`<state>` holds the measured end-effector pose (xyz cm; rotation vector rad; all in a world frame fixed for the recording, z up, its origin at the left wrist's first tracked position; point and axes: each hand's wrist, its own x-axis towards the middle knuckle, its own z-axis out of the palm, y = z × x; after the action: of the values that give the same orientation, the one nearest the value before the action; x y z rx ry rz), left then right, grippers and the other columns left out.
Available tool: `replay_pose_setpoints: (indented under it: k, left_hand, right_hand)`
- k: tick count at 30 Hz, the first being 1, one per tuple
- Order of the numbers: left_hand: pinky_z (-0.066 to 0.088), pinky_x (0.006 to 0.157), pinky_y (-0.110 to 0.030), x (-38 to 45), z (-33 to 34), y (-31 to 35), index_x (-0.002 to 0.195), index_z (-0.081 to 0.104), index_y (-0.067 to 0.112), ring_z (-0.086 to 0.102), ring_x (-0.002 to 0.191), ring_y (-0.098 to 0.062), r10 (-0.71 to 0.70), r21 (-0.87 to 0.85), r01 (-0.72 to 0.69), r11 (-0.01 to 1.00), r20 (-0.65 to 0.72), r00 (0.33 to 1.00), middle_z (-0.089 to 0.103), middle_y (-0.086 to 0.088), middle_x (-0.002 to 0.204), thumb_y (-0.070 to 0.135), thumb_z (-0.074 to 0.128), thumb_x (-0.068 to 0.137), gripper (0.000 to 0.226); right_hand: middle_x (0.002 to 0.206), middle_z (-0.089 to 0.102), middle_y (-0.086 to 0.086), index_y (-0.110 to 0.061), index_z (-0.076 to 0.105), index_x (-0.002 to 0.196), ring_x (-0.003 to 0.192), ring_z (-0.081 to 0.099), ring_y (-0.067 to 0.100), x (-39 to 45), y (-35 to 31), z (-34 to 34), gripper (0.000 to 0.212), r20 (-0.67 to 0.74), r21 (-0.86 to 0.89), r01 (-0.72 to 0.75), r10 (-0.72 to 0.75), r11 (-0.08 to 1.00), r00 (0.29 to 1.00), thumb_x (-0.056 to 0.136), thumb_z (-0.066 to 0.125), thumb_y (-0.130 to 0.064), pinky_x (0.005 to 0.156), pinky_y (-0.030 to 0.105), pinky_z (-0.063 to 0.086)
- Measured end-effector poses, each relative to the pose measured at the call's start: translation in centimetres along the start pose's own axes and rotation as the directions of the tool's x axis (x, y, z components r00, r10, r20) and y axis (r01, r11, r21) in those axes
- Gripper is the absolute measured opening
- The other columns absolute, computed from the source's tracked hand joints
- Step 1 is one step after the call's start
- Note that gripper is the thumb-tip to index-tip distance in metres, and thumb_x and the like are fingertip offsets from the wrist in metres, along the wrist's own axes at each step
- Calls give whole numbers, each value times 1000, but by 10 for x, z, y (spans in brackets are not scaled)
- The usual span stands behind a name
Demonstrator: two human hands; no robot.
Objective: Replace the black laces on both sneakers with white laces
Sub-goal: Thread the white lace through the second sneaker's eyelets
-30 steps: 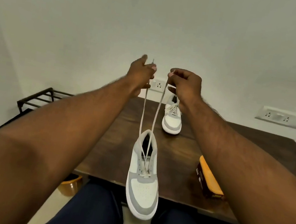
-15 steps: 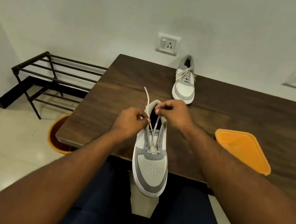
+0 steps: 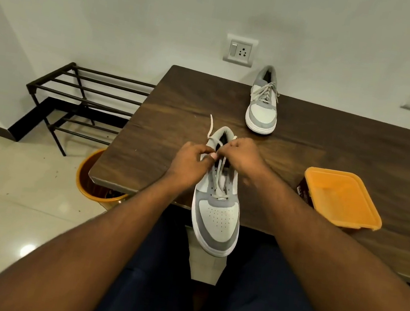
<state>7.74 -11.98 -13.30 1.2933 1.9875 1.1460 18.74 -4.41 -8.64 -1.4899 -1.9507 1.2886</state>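
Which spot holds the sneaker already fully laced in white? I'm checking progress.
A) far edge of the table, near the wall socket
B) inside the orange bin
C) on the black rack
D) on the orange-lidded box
A: the laced sneaker stands on the wooden table at its far edge, below the wall socket.

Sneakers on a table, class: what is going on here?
A person is lacing the near sneaker, which overhangs the table edge above their lap. The left hand and right hand each pinch the white lace, threaded only through the lowest eyelets. The far sneaker stands fully laced in white near the wall.
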Motion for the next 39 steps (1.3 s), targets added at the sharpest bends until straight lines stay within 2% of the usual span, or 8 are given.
replay_pose_setpoints:
  k: [2,5,15,20,25,29,34,39]
  left_hand:
    - [46,92,-41,-7,3,9,104,74,25,60,105,-25,28,8,-28,1000,37,999,63,3,100,42,57,91,27]
    - [52,76,-27,-23,7,23,94,74,12,65,87,-21,37,-150,-25,988,78,996,70,-10,93,27,64,94,18]
    - [43,48,-19,-62,-12,61,110,70,6,53,53,-15,62,-540,37,841,164,984,73,-11,89,28,59,95,28]
    - [38,43,-17,-73,-21,61,70,72,9,47,44,-8,-7,-478,18,878,24,1000,63,-8,59,19,64,93,26]
    - [37,38,-19,-69,-38,42,85,74,15,54,51,-8,-219,-286,194,938,-55,974,65,6,65,20,68,90,9]
    - [46,45,-24,-59,-33,68,140,41,42,56,58,-16,-64,-444,58,894,2,998,57,27,85,11,70,88,67]
    - [51,46,-23,-52,-16,66,99,70,9,56,44,-11,-14,-582,3,813,-14,1000,68,-6,70,4,64,92,10]
    - [44,37,-22,-64,-19,22,91,70,2,49,36,-10,-232,-477,209,854,11,973,63,-8,61,11,66,92,10]
  right_hand:
    - [57,53,6,-5,64,78,41,51,7,-10,-10,-11,6,57,362,-62,44,930,997,84,63,-3,40,13,41]
    - [56,56,0,-7,63,84,34,49,3,-19,-26,-28,4,77,591,-106,75,799,994,88,63,-6,36,12,36]
    - [69,60,-8,-21,66,71,60,46,8,-20,-51,-60,12,58,709,-66,35,702,998,82,68,-24,52,22,29]
    - [74,69,-3,-15,71,72,63,53,8,-24,-56,-81,14,-33,839,-13,76,544,997,85,66,-18,57,21,37]
    - [63,67,1,-5,67,89,52,60,6,-33,-54,-88,4,-81,802,40,42,595,996,90,65,-9,49,20,51]
    - [67,67,8,-4,65,84,58,67,13,-48,-47,-58,6,31,755,-6,-26,656,999,88,65,0,61,25,58]
    - [67,69,5,-3,68,88,54,63,8,-50,-29,-41,5,17,724,17,-43,689,999,87,66,1,54,18,54]
    - [62,68,5,-3,68,80,55,64,11,-46,8,-38,9,13,684,-24,20,729,1000,83,68,6,56,21,57]
